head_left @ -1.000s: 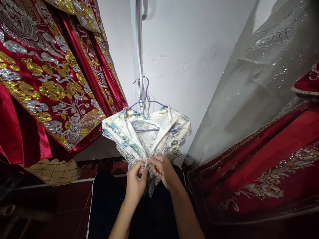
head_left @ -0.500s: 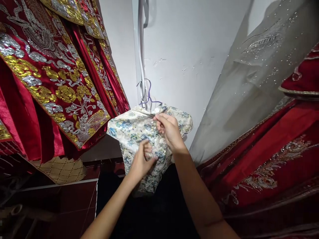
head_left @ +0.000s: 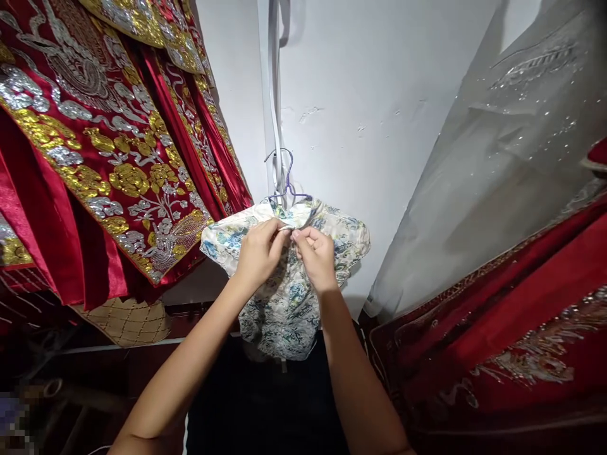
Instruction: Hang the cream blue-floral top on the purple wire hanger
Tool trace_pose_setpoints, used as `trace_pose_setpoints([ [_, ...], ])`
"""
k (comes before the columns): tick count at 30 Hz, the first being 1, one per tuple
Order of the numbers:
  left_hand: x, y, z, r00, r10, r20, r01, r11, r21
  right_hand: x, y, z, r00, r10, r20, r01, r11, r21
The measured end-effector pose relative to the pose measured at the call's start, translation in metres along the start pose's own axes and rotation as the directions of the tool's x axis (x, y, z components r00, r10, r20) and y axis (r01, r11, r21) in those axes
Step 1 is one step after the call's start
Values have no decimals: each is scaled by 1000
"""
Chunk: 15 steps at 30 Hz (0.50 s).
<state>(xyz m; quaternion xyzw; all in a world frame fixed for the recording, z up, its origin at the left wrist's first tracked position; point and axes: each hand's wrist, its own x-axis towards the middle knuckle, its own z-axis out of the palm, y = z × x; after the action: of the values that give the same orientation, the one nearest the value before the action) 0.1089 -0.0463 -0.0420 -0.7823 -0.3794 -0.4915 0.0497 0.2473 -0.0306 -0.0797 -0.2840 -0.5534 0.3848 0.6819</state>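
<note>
A short-sleeved floral shirt (head_left: 279,309), white with blue and green print, hangs on a purple hanger (head_left: 289,169) straight in front of me. My left hand (head_left: 260,249) pinches the shirt's front edge just below the neckline, its fingers closed. Right beside it, my right hand (head_left: 315,253) grips the opposite front edge between thumb and fingers. Both sets of fingertips nearly meet at the middle of the collar. Whatever fastener lies between them is too small to make out.
The hanger hooks onto a pale metal rail (head_left: 271,95) against a white wall (head_left: 351,76). Red garments with gold and silver embroidery (head_left: 128,180) hang at the left. At the right are a translucent sparkly cover (head_left: 455,164) and a red beaded garment (head_left: 521,316).
My left hand has risen from the middle of the shirt to the neckline and taken hold there. My right hand has stayed near the collar, and the shirt hangs straighter.
</note>
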Motion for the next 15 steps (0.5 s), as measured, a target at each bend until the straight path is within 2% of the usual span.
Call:
trace_pose_setpoints([
  [3,-2,0,-1,999,31,-14,-31,999,11,3,-3,7,1000,13,17,-13,1000,25],
  [7,-1,5,-3,995,30,-98,-29,1000,9,8,-1,11,998,53,22,-52,996,-69],
  [10,6,5,-19,965,-6,-260,-5,999,-42,-2,21,5,986,164,-26,-166,972,-165],
  [11,9,0,-29,937,-50,-345,20,996,-89,-10,31,1,980,195,-44,-199,963,-180],
  [13,12,-17,-53,848,-213,-486,74,954,-290,-32,49,-7,970,235,-67,-244,953,-178],
  [14,10,-30,-65,797,-341,-498,95,885,-456,-45,57,-11,966,248,-65,-256,952,-168],
  [15,4,-43,-75,750,-480,-454,101,762,-639,-58,63,-14,964,259,-55,-265,951,-161],
])
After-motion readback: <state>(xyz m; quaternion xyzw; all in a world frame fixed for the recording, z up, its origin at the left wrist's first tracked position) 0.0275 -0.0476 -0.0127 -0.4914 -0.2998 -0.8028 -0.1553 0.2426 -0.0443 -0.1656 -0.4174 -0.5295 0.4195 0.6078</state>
